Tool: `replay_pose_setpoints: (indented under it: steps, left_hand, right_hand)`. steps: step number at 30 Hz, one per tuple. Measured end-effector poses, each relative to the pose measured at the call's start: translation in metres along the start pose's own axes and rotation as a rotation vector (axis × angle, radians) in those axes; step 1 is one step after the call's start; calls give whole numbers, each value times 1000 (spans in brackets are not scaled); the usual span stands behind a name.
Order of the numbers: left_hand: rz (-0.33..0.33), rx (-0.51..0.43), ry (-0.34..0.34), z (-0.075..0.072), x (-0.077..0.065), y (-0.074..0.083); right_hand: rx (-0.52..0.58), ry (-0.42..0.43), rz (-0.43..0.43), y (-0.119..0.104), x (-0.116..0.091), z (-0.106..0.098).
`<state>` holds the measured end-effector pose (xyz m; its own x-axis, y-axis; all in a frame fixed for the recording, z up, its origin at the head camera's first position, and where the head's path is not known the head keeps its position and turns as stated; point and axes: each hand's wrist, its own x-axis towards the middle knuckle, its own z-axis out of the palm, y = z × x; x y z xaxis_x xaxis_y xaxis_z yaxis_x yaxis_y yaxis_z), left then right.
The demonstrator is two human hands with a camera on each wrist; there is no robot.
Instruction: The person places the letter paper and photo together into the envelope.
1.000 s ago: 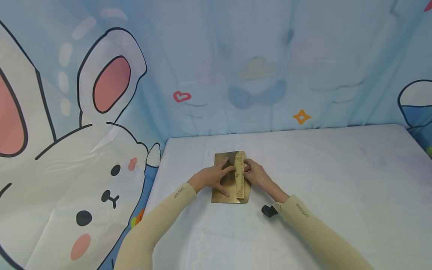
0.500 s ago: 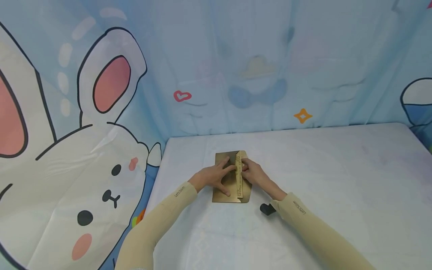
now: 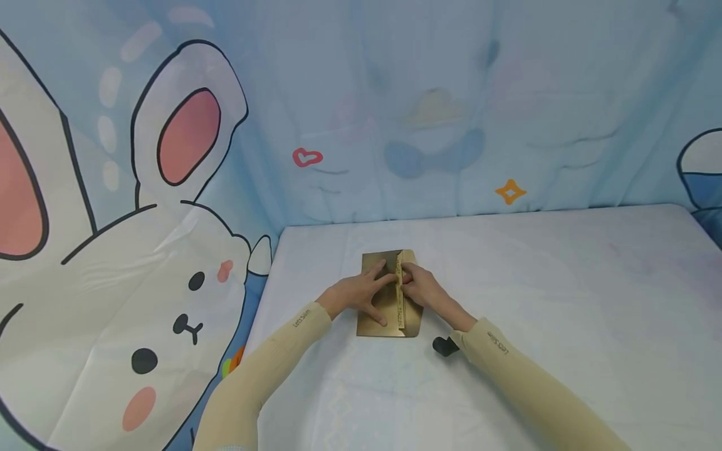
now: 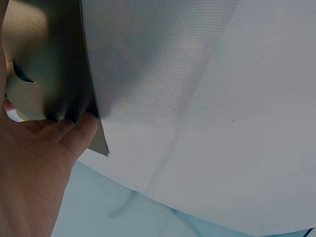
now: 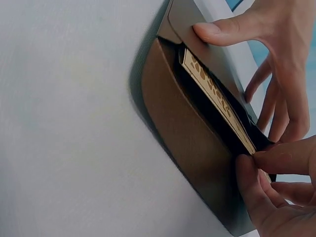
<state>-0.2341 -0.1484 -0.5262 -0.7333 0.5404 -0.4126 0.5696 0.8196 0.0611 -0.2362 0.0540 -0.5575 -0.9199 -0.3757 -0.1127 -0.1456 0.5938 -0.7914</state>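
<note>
A gold envelope (image 3: 386, 307) lies on the white-covered table, its flap (image 5: 192, 133) folded out toward the right. My left hand (image 3: 360, 292) rests on the envelope with fingers and thumb spread. At the envelope's mouth my right hand (image 3: 423, 288) pinches a card (image 5: 217, 96) with a cut-out or printed pattern in gold tones. Only a narrow strip of this card shows, and the rest of it sits inside the envelope. From the left wrist, the left hand's fingertips (image 4: 86, 123) touch the envelope near its edge.
The white tabletop (image 3: 541, 300) spreads out to the right and front. A small black object (image 3: 444, 346) is beside the right sleeve cuff. Behind the table hangs a blue cloth (image 3: 361, 113), and a printed rabbit (image 3: 169, 300) covers the left side.
The card has slid left into the envelope, so its visible strip is much narrower. The right hand has moved slightly left with it, while the left hand stays in place on the envelope.
</note>
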Motion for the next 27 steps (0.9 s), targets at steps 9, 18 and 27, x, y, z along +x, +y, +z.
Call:
replay_pose_setpoints:
  steps: [9,18,27]
  left_hand:
    - [9,2,8,-6,-1,1]
    - [7,-18,12,-5,-3,1]
    - [-1,-36,1,-1,-3,-1]
  right_hand:
    - [-4,-4,-10,-3,3,-2]
    - [2,-16,0,-8,5,1]
    - [-53,-12,-4,-10,6,5]
